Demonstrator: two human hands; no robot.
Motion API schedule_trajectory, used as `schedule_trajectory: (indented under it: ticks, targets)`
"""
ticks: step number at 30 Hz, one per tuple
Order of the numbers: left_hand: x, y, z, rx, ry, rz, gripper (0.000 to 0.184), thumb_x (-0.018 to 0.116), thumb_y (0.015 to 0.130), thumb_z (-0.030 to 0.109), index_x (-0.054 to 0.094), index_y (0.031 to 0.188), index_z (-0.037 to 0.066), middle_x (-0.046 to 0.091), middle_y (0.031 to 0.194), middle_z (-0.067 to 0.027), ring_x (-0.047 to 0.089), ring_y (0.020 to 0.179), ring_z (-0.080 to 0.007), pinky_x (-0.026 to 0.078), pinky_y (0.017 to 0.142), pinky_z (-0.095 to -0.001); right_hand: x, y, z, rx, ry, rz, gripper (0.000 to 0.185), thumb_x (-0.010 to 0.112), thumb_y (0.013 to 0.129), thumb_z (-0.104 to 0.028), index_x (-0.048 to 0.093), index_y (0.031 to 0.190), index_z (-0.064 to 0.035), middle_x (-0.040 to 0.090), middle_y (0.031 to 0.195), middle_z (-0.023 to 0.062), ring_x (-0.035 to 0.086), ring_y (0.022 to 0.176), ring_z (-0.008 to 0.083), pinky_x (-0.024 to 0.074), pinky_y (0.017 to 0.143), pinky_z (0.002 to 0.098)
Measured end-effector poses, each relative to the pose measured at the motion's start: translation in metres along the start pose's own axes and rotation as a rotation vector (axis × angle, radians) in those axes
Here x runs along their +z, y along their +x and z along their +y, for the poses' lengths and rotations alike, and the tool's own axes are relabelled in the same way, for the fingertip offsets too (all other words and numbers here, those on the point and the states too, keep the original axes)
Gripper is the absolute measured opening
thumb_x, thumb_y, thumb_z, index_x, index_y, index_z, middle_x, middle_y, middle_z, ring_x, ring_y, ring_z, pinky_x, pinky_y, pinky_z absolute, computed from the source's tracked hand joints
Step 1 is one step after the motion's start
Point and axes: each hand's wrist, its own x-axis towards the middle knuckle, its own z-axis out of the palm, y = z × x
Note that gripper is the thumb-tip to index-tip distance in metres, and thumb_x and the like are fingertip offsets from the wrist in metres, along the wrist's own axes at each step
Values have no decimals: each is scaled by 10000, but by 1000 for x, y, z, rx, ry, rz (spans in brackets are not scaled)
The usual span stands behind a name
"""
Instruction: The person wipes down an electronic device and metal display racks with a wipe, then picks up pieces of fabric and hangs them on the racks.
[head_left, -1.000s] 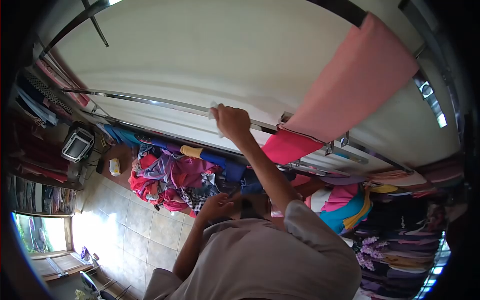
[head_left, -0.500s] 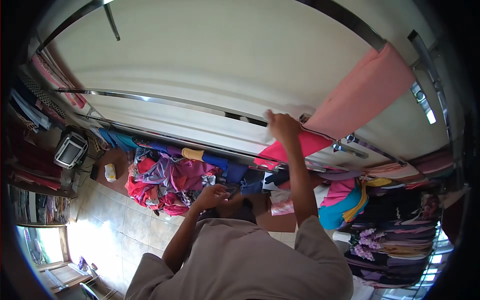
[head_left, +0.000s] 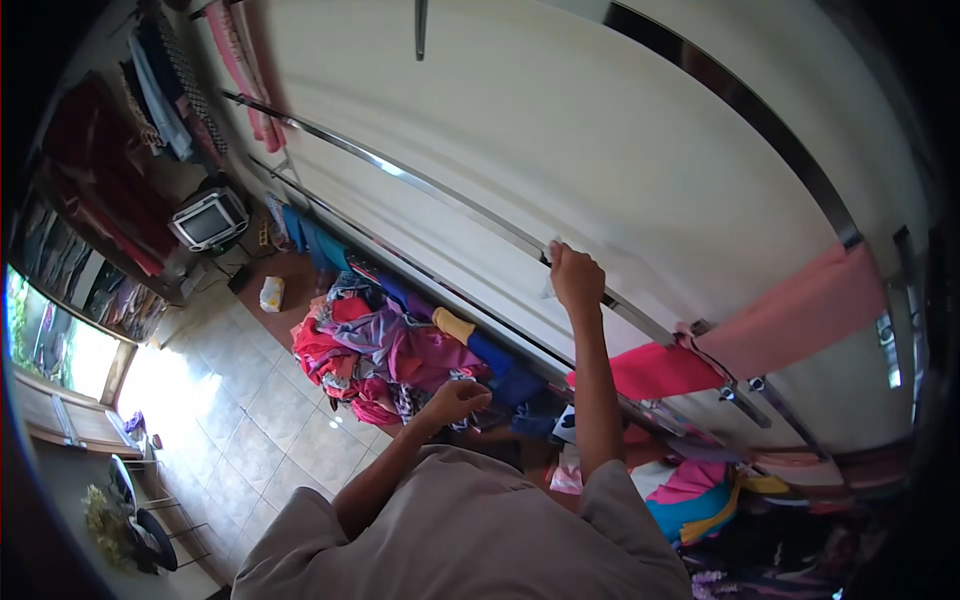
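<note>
My right hand [head_left: 578,275] is closed on a white cloth [head_left: 549,268] and rests at the long metal rail [head_left: 430,180] fixed along the pale wall. To its right, a pink cloth [head_left: 800,305] and a bright pink cloth [head_left: 650,370] hang over the metal bars. My left hand [head_left: 458,402] is held low in front of my body, fingers curled, beside a heap of crumpled clothes [head_left: 390,345]. Whether anything is in that hand cannot be made out.
A small television [head_left: 210,222] stands at the left, near a white and yellow packet [head_left: 271,293]. Shelves of folded clothes [head_left: 110,295] are at the far left. Colourful garments [head_left: 690,500] lie at the lower right, and a chair [head_left: 150,530] is at the lower left.
The view has turned, so the wall and rail slope down to the right. My right hand with the white cloth went right along the rail, then back left, away from the hanging pink cloths.
</note>
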Motion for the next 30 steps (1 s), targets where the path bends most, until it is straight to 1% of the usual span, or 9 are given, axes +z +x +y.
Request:
schedule_trajectory:
  ticks: [2,5,6,9,10,14,18,25,30]
  targets:
    - [-6,-3,-1,23,-6,30,341,683,862,300,668,1006,-9,687,850,-55,640,809,-117,503,724,-273,1,14,-20,1,43,-80,508,338,989,-423,669,823,-74,651,719,203,650,711,394,522,666,489]
    - [-16,-9,-11,67,84,105,339,683,860,302,667,1019,3,685,841,-54,631,761,-112,502,699,-269,3,28,-31,1,47,-153,525,341,984,-434,680,814,-71,670,753,196,663,727,381,530,691,481]
    - [-20,-12,-15,39,53,119,329,681,859,303,667,1034,26,681,832,-49,614,723,-102,499,684,-262,3,30,-30,14,51,-148,532,339,982,-440,683,820,-67,671,762,199,664,740,383,529,702,483]
    - [-32,-32,8,-153,59,100,378,667,886,319,619,1093,6,665,907,-29,608,825,-95,489,720,-249,3,27,-26,57,67,-142,546,339,977,-452,688,831,-58,675,791,204,666,768,386,528,726,486]
    - [-36,-41,19,-182,43,112,390,671,878,343,622,1091,20,663,883,-21,605,796,-85,484,683,-239,1,27,-27,76,72,-145,544,343,976,-451,687,831,-55,677,800,203,667,773,384,529,728,485]
    - [-54,-54,-3,-34,-10,197,377,663,887,321,620,1076,-3,661,872,-25,609,796,-90,487,704,-249,12,33,-32,178,70,-104,527,359,974,-436,684,823,-50,683,827,196,673,777,377,537,715,477]
    - [-70,-69,-19,-100,-37,259,364,659,893,303,625,1070,-13,663,883,-32,610,805,-94,488,726,-257,12,39,-53,123,24,-76,504,373,973,-417,680,803,-54,680,803,196,676,765,379,546,690,469]
    - [-71,-75,-32,-31,-80,386,332,667,890,287,644,1045,-6,660,892,-22,605,826,-88,486,751,-258,33,69,-96,-66,28,-35,532,370,972,-420,674,738,-52,673,760,192,673,724,371,538,680,483]
    - [-61,-82,-39,-34,-174,498,367,672,874,311,659,1034,-20,678,867,-43,623,794,-98,493,719,-255,44,90,-130,-195,29,-8,555,395,960,-470,675,704,-66,670,722,169,679,699,334,541,597,442]
